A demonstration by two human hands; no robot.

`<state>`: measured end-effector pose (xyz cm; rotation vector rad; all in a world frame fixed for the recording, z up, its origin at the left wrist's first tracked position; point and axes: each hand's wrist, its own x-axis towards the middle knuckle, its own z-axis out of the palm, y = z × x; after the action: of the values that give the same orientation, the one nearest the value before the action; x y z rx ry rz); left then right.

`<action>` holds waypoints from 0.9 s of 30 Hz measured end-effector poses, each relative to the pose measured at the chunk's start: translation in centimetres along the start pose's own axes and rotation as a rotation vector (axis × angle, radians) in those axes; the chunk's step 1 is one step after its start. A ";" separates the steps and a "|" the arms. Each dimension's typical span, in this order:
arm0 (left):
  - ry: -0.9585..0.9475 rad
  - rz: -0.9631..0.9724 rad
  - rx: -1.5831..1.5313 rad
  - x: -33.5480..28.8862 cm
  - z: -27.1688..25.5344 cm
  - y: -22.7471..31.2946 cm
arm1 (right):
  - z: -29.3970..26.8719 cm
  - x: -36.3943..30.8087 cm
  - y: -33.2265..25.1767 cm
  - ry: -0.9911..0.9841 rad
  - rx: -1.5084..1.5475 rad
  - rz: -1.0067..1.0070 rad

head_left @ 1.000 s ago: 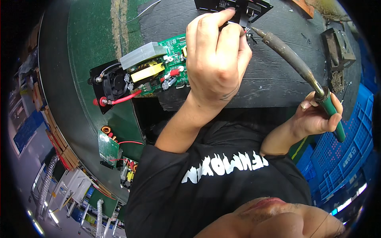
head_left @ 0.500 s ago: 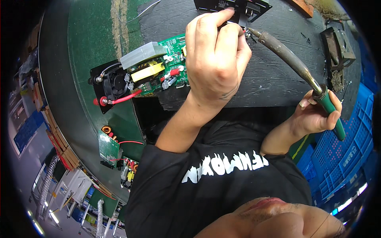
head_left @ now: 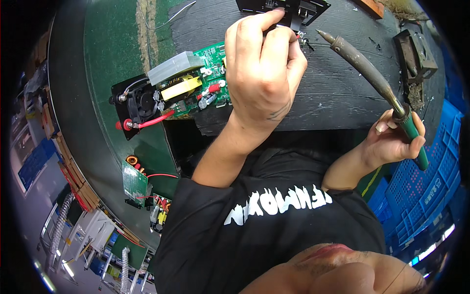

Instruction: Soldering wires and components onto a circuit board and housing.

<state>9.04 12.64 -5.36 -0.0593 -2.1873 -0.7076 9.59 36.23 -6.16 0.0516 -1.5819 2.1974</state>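
My left hand point(head_left: 262, 73) is closed in a pinch, with a small red wire end point(head_left: 299, 36) with bare metal showing at its fingertips. Its index finger reaches against a black panel point(head_left: 313, 11) with sockets at the far edge. Beneath and left of that hand lies a green circuit board point(head_left: 211, 58), partly covered, carrying a grey heat sink, a yellow transformer and capacitors. In my right hand point(head_left: 389, 142) is a soldering iron point(head_left: 366, 67), gripped by its green handle. The iron's tip points up and left, apart from the wire end.
A black fan point(head_left: 142, 105) on an end plate with a red cable point(head_left: 156, 120) sits at the board's left end. A metal iron stand point(head_left: 416, 61) is at the right of the dark wooden board point(head_left: 338, 105). More circuit boards point(head_left: 134, 181) lie lower left; a blue crate point(head_left: 416, 201) stands right.
The soldering iron's tip has drawn back to the right, away from the wire end. My left hand and the black panel have shifted slightly left.
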 end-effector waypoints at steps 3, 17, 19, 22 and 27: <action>0.612 0.525 -0.287 1.2 5.0 -4.4 | 0.3 0.0 -0.1 0.027 -0.017 0.009; 0.500 0.447 -0.268 0.4 4.2 -3.8 | -0.1 -0.1 -0.2 0.021 0.050 0.012; 0.472 0.426 -0.255 0.2 2.7 -2.5 | -0.3 0.0 -0.2 0.022 0.034 0.004; 0.009 0.002 -0.007 0.0 -0.2 0.1 | -0.5 0.1 -0.1 0.023 0.021 -0.002; -0.001 0.011 0.000 0.1 -0.2 0.0 | -0.6 0.1 -0.3 0.006 0.003 0.004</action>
<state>9.11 12.53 -5.20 -0.0722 -2.1865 -0.7012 9.75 36.88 -6.09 0.0427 -1.5764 2.2010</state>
